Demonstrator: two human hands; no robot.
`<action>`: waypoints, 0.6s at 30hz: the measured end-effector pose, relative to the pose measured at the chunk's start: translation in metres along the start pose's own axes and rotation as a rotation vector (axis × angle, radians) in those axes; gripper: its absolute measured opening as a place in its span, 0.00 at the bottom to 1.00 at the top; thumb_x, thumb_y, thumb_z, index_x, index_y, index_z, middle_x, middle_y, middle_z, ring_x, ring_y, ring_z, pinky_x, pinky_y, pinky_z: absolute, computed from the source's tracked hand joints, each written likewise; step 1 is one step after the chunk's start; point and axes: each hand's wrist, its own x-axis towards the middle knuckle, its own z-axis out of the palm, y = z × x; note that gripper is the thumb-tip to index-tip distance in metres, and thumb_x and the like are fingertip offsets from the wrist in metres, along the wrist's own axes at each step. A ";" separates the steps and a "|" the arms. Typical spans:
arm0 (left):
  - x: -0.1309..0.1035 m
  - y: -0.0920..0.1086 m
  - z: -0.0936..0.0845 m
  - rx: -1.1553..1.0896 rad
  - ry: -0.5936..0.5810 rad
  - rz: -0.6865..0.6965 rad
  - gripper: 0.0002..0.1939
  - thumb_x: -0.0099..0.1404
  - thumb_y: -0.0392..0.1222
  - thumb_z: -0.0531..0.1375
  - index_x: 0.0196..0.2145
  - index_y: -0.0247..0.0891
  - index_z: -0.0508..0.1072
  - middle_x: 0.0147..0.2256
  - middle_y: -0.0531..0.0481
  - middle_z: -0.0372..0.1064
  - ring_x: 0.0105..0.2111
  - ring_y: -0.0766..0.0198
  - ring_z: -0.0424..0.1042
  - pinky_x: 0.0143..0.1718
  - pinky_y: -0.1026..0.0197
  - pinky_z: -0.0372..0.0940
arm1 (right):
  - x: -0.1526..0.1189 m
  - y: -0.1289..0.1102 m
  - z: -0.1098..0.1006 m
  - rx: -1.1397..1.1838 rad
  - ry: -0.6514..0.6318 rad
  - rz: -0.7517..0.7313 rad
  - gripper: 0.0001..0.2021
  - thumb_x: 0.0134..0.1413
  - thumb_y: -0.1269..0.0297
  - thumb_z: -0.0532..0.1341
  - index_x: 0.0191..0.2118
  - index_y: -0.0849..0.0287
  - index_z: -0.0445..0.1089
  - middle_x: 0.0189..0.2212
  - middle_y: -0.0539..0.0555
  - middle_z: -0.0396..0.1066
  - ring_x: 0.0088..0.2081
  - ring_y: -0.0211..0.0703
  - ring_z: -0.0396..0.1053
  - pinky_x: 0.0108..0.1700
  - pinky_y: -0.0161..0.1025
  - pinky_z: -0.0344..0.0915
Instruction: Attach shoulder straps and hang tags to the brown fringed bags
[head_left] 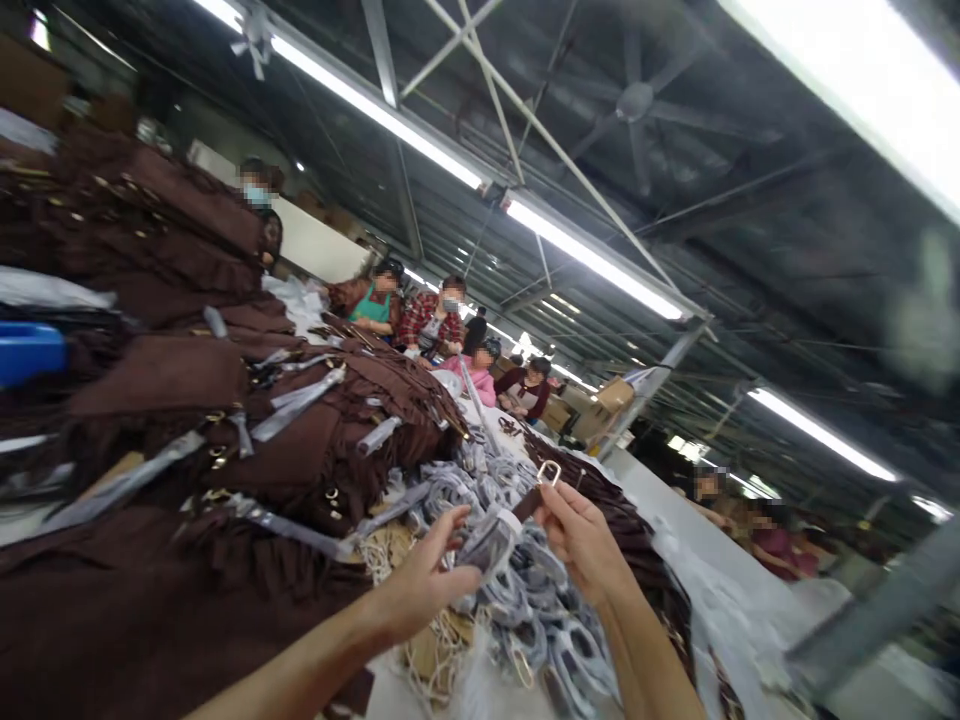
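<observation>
My right hand (574, 530) pinches the end of a dark brown strap (529, 503) beside its gold rectangular buckle (549, 472). The rest of that strap is coiled in clear plastic wrap with a white band (510, 522). Around the coil's left side, my left hand (431, 580) has its thumb and fingers apart; whether it touches the wrap is hard to tell. Beneath both hands lies a heap of plastic-wrapped coiled straps (525, 600). White cords (439, 655) with tan tags lie by my left wrist.
Dark brown fringed bags (172, 380) with gold rings are piled at the left, near a blue bin (30, 352). More brown straps (600, 490) lie right of the heap. Clear plastic (720, 600) covers the right side. Several people sit across the table. A slanted metal post (885, 600) stands at the right.
</observation>
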 end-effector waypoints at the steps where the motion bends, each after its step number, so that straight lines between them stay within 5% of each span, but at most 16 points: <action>1: -0.003 0.002 -0.007 -0.033 -0.011 0.017 0.47 0.51 0.47 0.64 0.65 0.37 0.49 0.65 0.38 0.50 0.63 0.47 0.53 0.61 0.50 0.50 | 0.003 -0.001 0.013 0.042 -0.040 -0.005 0.27 0.43 0.37 0.66 0.24 0.59 0.63 0.15 0.42 0.60 0.14 0.24 0.39 0.16 0.29 0.34; 6: -0.019 0.012 -0.039 -0.330 0.000 0.003 0.55 0.51 0.67 0.66 0.66 0.42 0.46 0.65 0.37 0.50 0.61 0.44 0.57 0.60 0.45 0.52 | 0.016 -0.008 0.070 0.186 -0.240 -0.021 0.25 0.41 0.41 0.70 0.31 0.60 0.68 0.19 0.46 0.67 0.15 0.24 0.46 0.16 0.28 0.37; 9: -0.031 0.017 -0.051 -0.267 0.079 0.141 0.49 0.44 0.49 0.74 0.60 0.41 0.59 0.58 0.42 0.61 0.58 0.48 0.61 0.58 0.51 0.56 | 0.029 -0.013 0.097 0.248 -0.260 0.001 0.26 0.39 0.42 0.71 0.27 0.59 0.64 0.18 0.45 0.67 0.14 0.23 0.44 0.16 0.27 0.36; 11: -0.039 0.021 -0.056 -0.214 0.207 0.118 0.36 0.46 0.41 0.70 0.53 0.40 0.65 0.49 0.45 0.68 0.50 0.51 0.68 0.49 0.53 0.65 | 0.040 -0.016 0.112 0.278 -0.262 0.023 0.27 0.34 0.42 0.73 0.26 0.58 0.62 0.19 0.45 0.68 0.14 0.22 0.43 0.16 0.26 0.36; 14: -0.048 0.028 -0.065 -0.285 0.384 -0.010 0.29 0.49 0.42 0.65 0.50 0.37 0.66 0.43 0.45 0.70 0.38 0.55 0.73 0.34 0.56 0.71 | 0.051 -0.017 0.125 0.297 -0.298 0.078 0.30 0.28 0.41 0.74 0.30 0.60 0.67 0.22 0.48 0.71 0.14 0.22 0.43 0.15 0.26 0.37; 18: -0.061 0.035 -0.085 -0.347 0.430 -0.090 0.32 0.48 0.44 0.66 0.50 0.35 0.65 0.41 0.44 0.71 0.34 0.58 0.74 0.30 0.58 0.72 | 0.050 -0.005 0.128 0.278 -0.388 0.165 0.32 0.33 0.38 0.71 0.36 0.64 0.73 0.24 0.49 0.70 0.15 0.22 0.43 0.15 0.26 0.35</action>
